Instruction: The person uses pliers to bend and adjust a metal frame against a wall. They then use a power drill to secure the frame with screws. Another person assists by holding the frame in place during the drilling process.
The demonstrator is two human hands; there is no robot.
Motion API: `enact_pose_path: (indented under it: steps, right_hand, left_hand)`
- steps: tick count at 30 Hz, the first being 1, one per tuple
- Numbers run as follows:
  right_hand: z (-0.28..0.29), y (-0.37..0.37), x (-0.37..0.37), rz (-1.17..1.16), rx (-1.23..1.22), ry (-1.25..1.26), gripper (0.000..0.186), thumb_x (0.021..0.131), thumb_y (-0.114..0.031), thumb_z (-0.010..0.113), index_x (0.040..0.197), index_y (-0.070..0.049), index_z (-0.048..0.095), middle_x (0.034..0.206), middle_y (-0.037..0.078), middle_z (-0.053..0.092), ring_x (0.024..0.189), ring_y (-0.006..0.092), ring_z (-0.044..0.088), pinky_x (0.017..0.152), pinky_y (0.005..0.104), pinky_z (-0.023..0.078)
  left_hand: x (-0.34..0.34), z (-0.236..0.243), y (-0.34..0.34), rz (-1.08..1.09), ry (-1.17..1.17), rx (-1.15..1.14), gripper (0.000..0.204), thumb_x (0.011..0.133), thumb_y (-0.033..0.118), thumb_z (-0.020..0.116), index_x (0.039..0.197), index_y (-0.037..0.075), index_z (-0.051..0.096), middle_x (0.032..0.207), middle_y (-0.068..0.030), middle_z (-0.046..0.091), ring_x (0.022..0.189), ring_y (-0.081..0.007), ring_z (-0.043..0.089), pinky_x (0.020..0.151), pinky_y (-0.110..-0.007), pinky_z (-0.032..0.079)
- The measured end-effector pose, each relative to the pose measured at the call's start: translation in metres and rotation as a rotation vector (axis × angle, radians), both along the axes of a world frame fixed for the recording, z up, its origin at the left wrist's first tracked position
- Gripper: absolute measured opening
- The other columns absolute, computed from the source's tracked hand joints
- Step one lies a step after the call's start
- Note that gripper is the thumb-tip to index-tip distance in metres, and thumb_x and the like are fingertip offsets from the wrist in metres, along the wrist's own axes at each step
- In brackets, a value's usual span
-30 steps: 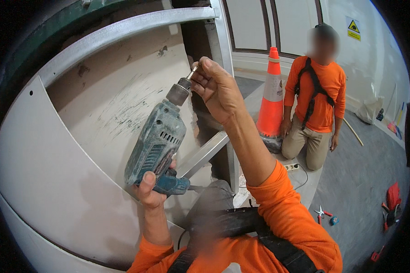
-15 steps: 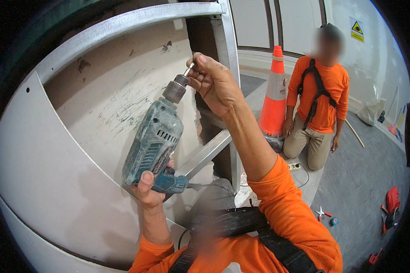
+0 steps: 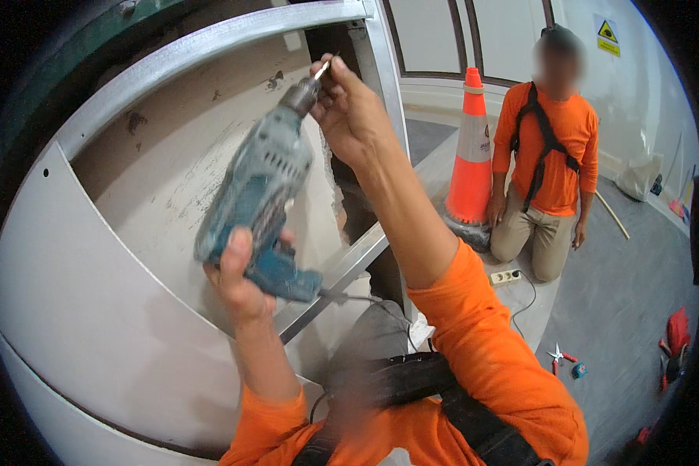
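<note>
A dusty teal power drill point(image 3: 248, 194) is tilted with its chuck point(image 3: 299, 97) up and to the right. My left hand point(image 3: 241, 279) is closed round its lower body near the handle. A thin metal bit point(image 3: 321, 71) sticks out of the chuck. At its tip, my right hand point(image 3: 349, 116) is pinched with thumb and fingers; whether a small screw is there too I cannot tell. The drill's cord point(image 3: 357, 297) runs from the handle end toward my lap. Behind the drill stands a metal-framed panel point(image 3: 202, 132) with scuffed board inside.
A curved white panel point(image 3: 78, 264) covers the left side. To the right, a co-worker point(image 3: 547, 155) kneels beside an orange-and-white cone point(image 3: 470, 155). A power strip point(image 3: 505, 277), pliers point(image 3: 558, 356) and a small blue tool point(image 3: 579, 370) lie on the floor. Red-handled tools point(image 3: 672, 349) lie farther right.
Both hands and the drill have shifted slightly up and left, and the drill is blurred by motion. The right fingers stay at the bit's tip. The view has also moved a little.
</note>
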State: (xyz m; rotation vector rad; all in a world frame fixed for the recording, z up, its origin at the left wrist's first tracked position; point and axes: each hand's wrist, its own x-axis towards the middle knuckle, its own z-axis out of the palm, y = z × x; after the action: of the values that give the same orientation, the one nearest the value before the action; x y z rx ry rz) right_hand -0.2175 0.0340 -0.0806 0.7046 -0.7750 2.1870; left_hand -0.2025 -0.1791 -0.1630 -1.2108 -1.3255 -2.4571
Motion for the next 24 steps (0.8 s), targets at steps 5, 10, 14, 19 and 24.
enact_pose_path:
  steps: [5,10,14,19,24]
  right_hand:
    - [0.038,0.027,-0.033,0.05,-0.27,0.084,0.015,0.1,-0.025,0.059,0.105,-0.011,0.064,0.099,0.005,0.069,0.096,0.0199,0.061,0.091,0.0392,0.05]
    - [0.049,0.047,-0.051,0.074,-0.366,0.068,0.012,0.098,-0.022,0.061,0.104,-0.012,0.064,0.097,0.004,0.07,0.095,0.0197,0.061,0.09,0.0406,0.047]
    - [0.047,0.054,-0.058,0.058,-0.398,0.058,0.012,0.097,-0.022,0.062,0.105,-0.012,0.064,0.099,0.005,0.07,0.095,0.0206,0.061,0.091,0.0427,0.047]
    - [0.047,0.057,-0.058,0.067,-0.4,0.078,0.013,0.097,-0.021,0.062,0.106,-0.012,0.064,0.1,0.005,0.069,0.096,0.0212,0.061,0.092,0.0439,0.047]
    - [0.044,0.058,-0.048,-0.057,-0.333,-0.046,0.015,0.098,-0.02,0.06,0.105,-0.007,0.065,0.101,0.01,0.069,0.09,0.0219,0.063,0.086,0.0455,0.05]
  left_hand:
    - [-0.011,0.051,0.028,0.062,0.019,-0.085,0.055,0.085,0.039,0.067,0.116,-0.006,0.061,0.095,-0.0159,0.069,0.068,-0.0229,0.068,0.062,-0.036,0.058]
    - [-0.016,0.073,0.045,0.003,-0.004,-0.066,0.044,0.083,0.031,0.071,0.106,-0.006,0.063,0.086,-0.0155,0.068,0.064,-0.0218,0.067,0.059,-0.034,0.058]
    - [-0.026,0.074,0.048,-0.006,0.008,-0.116,0.047,0.085,0.032,0.069,0.111,-0.006,0.062,0.09,-0.0168,0.069,0.065,-0.0223,0.068,0.062,-0.035,0.06]
    - [-0.023,0.077,0.051,0.037,0.047,-0.131,0.046,0.086,0.032,0.069,0.111,-0.006,0.062,0.089,-0.0167,0.069,0.065,-0.0222,0.068,0.061,-0.035,0.06]
    - [-0.031,0.083,0.051,-0.018,0.045,-0.129,0.048,0.085,0.035,0.069,0.11,-0.005,0.062,0.088,-0.0161,0.069,0.065,-0.0207,0.068,0.061,-0.035,0.06]
